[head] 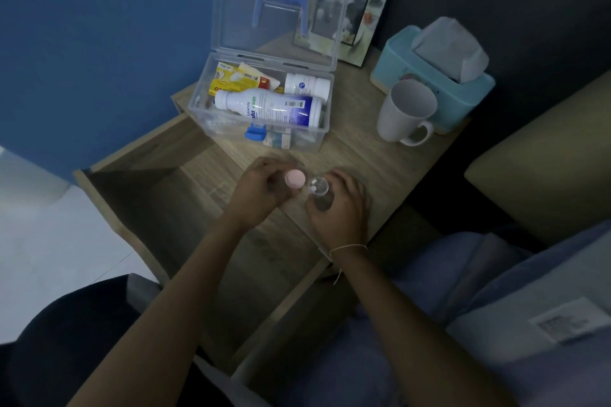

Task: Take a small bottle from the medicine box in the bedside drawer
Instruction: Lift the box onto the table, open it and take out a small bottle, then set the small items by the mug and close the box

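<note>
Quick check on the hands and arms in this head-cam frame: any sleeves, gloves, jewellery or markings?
Both forearms are bare up to the frame edge: no sleeves, no gloves. The left hand shows no rings or bands. The right hand has a thin pale string bracelet around the wrist, with a loose end hanging down. No watch and no markings visible; the dim light hides finer detail.

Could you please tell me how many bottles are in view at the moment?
3: a large white bottle lying across the open medicine box, a smaller white one behind it, and a small clear bottle in the right hand. Others may be hidden underneath.
</note>
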